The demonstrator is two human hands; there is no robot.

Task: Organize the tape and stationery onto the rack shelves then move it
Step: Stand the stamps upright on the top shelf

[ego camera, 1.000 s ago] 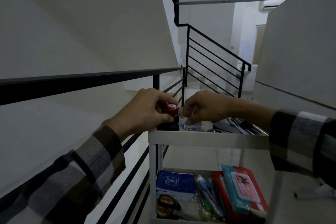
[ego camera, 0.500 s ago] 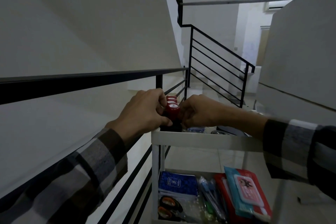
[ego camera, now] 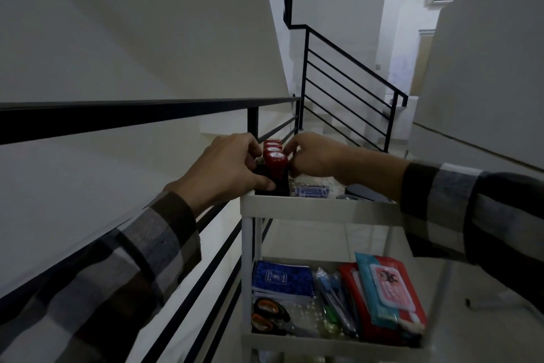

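I see my left hand (ego camera: 223,169) and right hand (ego camera: 316,156) curled on either side of a row of red round-topped stamps (ego camera: 275,158) standing in a black base at the left end of the white plastic rack's (ego camera: 318,209) top shelf. A small blue-printed packet (ego camera: 312,192) lies just beside them. On the shelf below sit a blue booklet (ego camera: 281,278), orange-handled scissors (ego camera: 269,315), bagged pens (ego camera: 335,298) and a red-and-teal wipes pack (ego camera: 388,292). A black metal railing (ego camera: 117,119) runs along my left.

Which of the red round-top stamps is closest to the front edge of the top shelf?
The red stamp at the near end of the row, between the left hand and right hand. The other two stand behind it.
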